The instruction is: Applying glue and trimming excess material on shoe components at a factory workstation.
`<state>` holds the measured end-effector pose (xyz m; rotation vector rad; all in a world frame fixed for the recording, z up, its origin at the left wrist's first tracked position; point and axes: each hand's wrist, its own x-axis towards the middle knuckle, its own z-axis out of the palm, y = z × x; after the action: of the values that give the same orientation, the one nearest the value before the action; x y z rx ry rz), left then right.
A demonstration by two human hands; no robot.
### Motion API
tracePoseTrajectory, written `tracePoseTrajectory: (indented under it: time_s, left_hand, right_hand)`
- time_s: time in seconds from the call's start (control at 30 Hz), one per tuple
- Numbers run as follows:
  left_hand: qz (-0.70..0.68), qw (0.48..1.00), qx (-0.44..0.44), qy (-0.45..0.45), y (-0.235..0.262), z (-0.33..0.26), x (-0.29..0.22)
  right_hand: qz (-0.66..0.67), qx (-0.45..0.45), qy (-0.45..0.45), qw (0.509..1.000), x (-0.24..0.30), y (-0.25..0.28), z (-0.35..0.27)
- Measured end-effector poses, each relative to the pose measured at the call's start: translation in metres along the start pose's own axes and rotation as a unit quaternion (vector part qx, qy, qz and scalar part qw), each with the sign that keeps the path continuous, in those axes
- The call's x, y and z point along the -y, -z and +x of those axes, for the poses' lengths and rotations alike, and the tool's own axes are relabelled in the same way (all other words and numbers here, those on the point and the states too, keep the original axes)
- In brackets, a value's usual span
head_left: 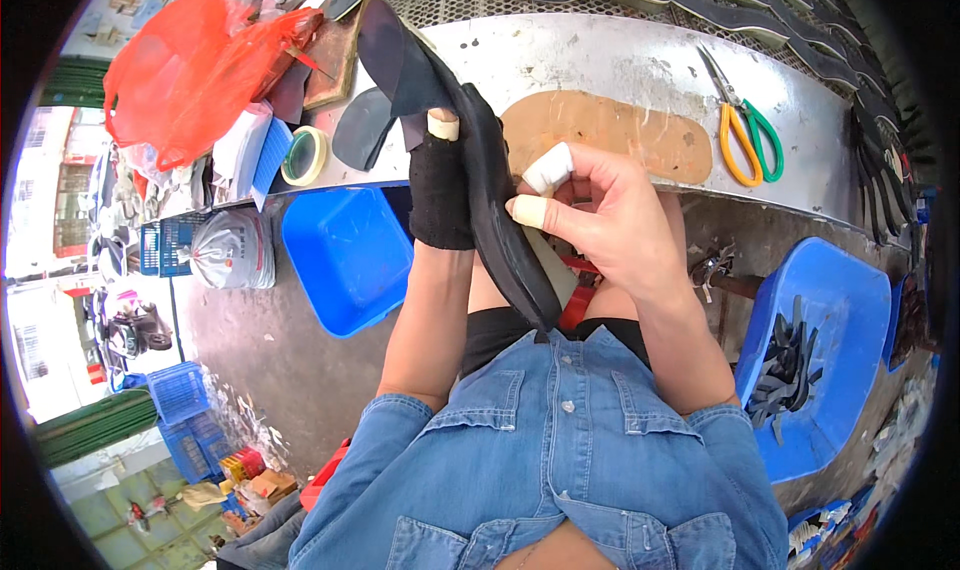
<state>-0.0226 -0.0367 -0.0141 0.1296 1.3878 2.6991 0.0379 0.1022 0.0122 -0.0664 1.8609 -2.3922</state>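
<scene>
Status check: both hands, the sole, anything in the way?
Left hand holds the sole. Right hand at its edge, grip unclear. Scissors on bench, off right; no obstruction seen.

one left hand (438, 190), one right hand (625, 218), three wrapped fingertips (547, 169), one black shoe piece (490, 190), one pair of scissors (737, 103), one tan board (640, 138), one tape roll (319, 157), one red plastic bag (180, 70), one tied whitish bag (232, 250), two large blue tubs (345, 255), one blue denim shirt (500, 440)
</scene>
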Motion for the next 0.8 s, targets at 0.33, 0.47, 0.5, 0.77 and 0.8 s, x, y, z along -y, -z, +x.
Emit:
tracePoseTrajectory:
  time_s: [0.33, 0.47, 0.5, 0.77, 0.8]
  left_hand:
    - [-0.333, 0.897, 0.281, 0.079, 0.016, 0.008, 0.014]
    - [-0.335, 0.905, 0.252, 0.072, 0.014, 0.002, 0.021]
    - [-0.337, 0.906, 0.245, 0.072, 0.013, 0.000, 0.022]
    - [-0.375, 0.900, 0.206, 0.083, 0.024, -0.001, 0.037]
    - [-0.353, 0.899, 0.245, 0.078, 0.033, 0.004, 0.037]
  right_hand:
    - [0.096, 0.024, 0.028, 0.995, 0.011, -0.026, -0.005]
    - [0.025, 0.023, 0.028, 0.999, 0.019, -0.029, -0.005]
    - [0.003, 0.033, 0.006, 0.999, 0.022, -0.028, -0.006]
    - [-0.022, -0.007, 0.035, 0.999, 0.013, -0.034, 0.005]
    - [0.021, -0.011, 0.066, 0.998, 0.008, -0.036, 0.007]
